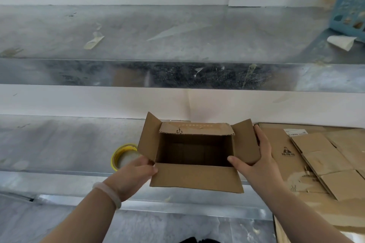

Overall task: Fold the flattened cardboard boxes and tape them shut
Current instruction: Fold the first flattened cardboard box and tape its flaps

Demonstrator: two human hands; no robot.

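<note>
Both hands are on the box point(195, 177), which sits in front of me at the near edge of the worktop point(59, 144), open side up with all four top flaps splayed out. My left hand point(136, 171) pinches the near left corner, where the side flap meets the front flap. My right hand point(254, 162) clamps the right flap, with the thumb hooked over the rim and the fingers spread flat down the outside. Holding it from both sides like that keeps it square, I reckon, so it doesn't sag back flat.

The tape roll point(123, 149), a yellow one, is just behind my left hand, close enough to grab. The flattened boxes point(324, 156) lie in a loose stack right beside my right hand, so the next one's handy too.

Stuff I can't make out: the inside of the box is dark, so no idea whether the bottom is taped. Can't tell if it's resting on the worktop or if I'm carrying its weight either. My left fingertips are hidden behind the flap, and half the tape roll is behind my hand. The stack runs off the right edge.
</note>
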